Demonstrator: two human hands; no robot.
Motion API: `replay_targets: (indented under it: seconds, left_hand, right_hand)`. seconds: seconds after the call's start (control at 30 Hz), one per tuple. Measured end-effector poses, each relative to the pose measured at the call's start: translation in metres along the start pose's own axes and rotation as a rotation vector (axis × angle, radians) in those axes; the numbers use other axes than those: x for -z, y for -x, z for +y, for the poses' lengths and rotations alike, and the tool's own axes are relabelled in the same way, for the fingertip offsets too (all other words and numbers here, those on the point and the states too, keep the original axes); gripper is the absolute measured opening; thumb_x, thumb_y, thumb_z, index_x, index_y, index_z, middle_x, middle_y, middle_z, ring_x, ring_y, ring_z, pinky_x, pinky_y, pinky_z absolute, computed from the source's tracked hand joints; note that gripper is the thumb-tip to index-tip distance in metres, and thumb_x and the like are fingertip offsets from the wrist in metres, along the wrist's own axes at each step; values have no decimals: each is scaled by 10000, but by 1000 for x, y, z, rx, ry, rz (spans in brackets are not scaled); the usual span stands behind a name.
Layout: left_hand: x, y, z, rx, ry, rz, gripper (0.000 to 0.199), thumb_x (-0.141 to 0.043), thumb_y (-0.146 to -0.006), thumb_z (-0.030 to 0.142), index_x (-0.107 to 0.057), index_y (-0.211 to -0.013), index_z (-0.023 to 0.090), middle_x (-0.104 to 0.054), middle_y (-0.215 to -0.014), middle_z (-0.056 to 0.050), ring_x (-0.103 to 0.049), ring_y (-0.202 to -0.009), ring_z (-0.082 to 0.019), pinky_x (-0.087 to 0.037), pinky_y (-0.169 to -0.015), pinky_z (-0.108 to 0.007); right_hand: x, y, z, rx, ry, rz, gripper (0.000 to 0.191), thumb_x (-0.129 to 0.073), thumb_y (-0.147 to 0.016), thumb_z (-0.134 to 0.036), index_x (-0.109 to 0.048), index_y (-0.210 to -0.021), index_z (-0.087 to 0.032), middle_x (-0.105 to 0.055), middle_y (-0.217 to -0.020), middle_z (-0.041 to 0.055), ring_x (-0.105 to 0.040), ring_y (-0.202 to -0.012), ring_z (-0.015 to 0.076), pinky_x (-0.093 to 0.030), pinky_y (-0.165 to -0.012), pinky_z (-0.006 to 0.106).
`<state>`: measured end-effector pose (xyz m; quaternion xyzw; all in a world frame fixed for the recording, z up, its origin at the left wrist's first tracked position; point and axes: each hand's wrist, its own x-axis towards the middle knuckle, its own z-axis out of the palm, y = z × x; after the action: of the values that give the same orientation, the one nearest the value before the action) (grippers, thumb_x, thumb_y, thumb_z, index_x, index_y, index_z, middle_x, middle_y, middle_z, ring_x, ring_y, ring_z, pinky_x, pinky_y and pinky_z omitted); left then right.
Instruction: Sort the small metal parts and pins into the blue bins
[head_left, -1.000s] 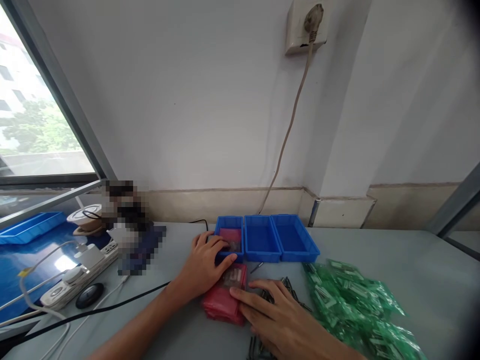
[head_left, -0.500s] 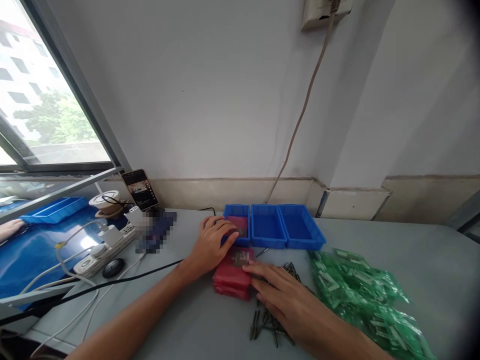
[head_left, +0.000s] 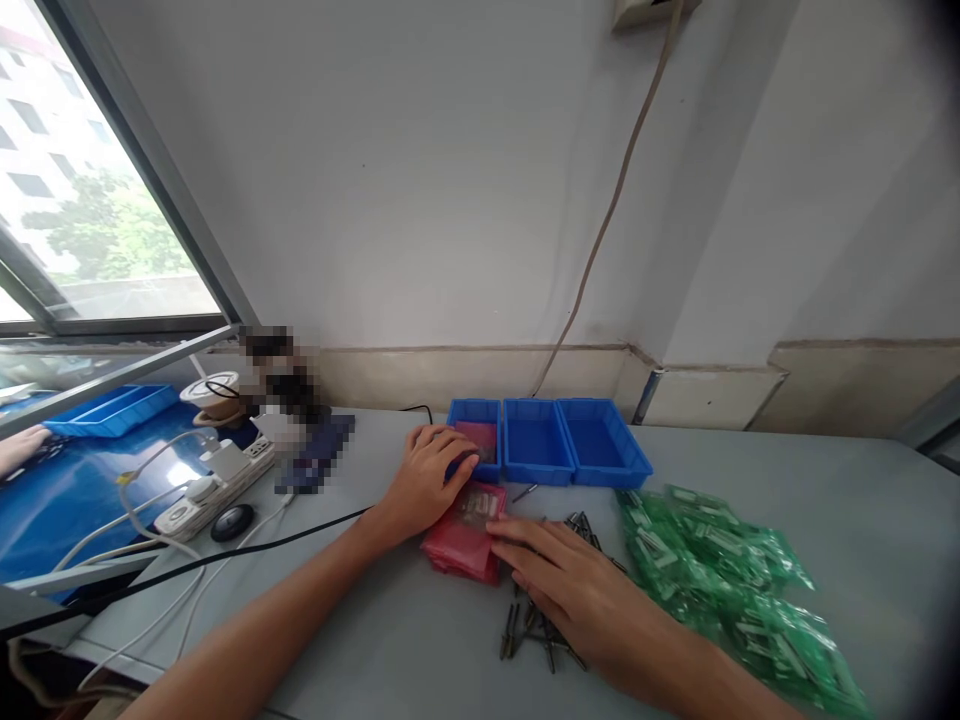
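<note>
A stack of red plastic bags [head_left: 463, 545] lies on the grey table in front of three blue trays. My left hand [head_left: 431, 475] rests at the left tray's near edge and the back of the stack, fingers spread over the rim. Inside the left tray [head_left: 491, 472] is another red bag [head_left: 480, 438]. My right hand [head_left: 566, 580] touches the right side of the stack with its fingertips, fingers extended. Beneath and beside that hand lie several thin metal pins [head_left: 544, 640], partly hidden by it.
Green plastic bags [head_left: 735, 580] with parts inside lie at the right. The middle tray [head_left: 536, 445] and right tray [head_left: 604, 445] stand by the wall. Cables, a power strip [head_left: 217, 490] and a black mouse [head_left: 232, 522] are at the left. Another person's hand [head_left: 22, 448] shows at the far left.
The view has tilted down slightly. The top of the red stack looks slightly shifted and skewed between my hands, which have hardly moved.
</note>
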<state>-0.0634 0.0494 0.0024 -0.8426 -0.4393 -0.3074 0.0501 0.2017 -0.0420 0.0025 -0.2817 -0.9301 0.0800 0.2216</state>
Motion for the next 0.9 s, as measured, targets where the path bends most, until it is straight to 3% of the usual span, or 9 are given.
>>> replay_targets:
  seconds: [0.13,0.27,0.37,0.47,0.57,0.7,0.8,0.9]
  left_hand:
    - [0,1,2,-6,9,-3,257,-487,-1127,345,-716,-1200,253,-734,-1257,-49,-568,-1251,-275,-394,-1139,-497]
    - [-1,1,3,-2,8,0,256,-494,-1121,341,-724,-1198,258,-719,-1263,-59,-568,-1250,-275,-409,-1131,-498]
    - [1,0,4,4,34,19,252,-500,-1119,349,-711,-1229,265,-695,-1295,-66,-570,-1263,-276,-420,-1139,-498]
    - [4,-1,5,4,66,85,277,-529,-1108,361,-643,-1341,263,-644,-1381,-91,-562,-1317,-284,-417,-1169,-503]
    - [7,0,7,-29,91,161,460,-622,-1068,368,-501,-1498,260,-582,-1462,-135,-538,-1378,-305,-403,-1204,-523]
    - [11,3,12,-270,141,271,742,-677,-1019,253,-290,-1651,251,-510,-1516,-199,-524,-1412,-332,-474,-1153,-540]
    - [16,4,18,-433,88,308,600,-686,-995,160,-491,-1542,310,-511,-1503,-161,-567,-1354,-302,-524,-1097,-478]
    - [19,3,25,-529,64,236,356,-636,-1022,174,-661,-1361,279,-595,-1429,-134,-592,-1291,-286,-525,-1082,-469]
  right_hand:
    - [1,-3,-3,51,51,-26,474,-517,-1088,-107,-567,-1551,-194,-517,-1662,119,-418,-1566,325,-482,-1213,543]
    - [0,-4,-8,59,81,-71,482,-517,-1079,-90,-559,-1553,-164,-482,-1684,137,-365,-1584,391,-503,-1170,632]
    - [-1,-1,-7,25,33,-70,494,-494,-1111,-156,-502,-1605,-183,-462,-1700,120,-340,-1601,366,-477,-1201,618]
    - [-1,2,-3,-95,-99,24,519,-454,-1143,-240,-426,-1661,-233,-438,-1717,94,-360,-1602,293,-428,-1260,535]
    - [0,3,0,-250,-271,194,471,-410,-1158,-302,-496,-1621,-301,-493,-1676,68,-475,-1537,244,-441,-1258,456]
    - [2,-2,3,-348,-445,441,396,-420,-1149,-331,-662,-1463,-329,-637,-1521,66,-599,-1417,233,-496,-1202,396]
    - [3,-6,6,-392,-520,544,351,-469,-1129,-335,-724,-1368,-345,-684,-1458,59,-655,-1343,238,-531,-1152,375]
    - [3,-7,10,-407,-556,565,320,-496,-1107,-320,-761,-1285,-354,-738,-1370,43,-687,-1296,243,-548,-1118,363]
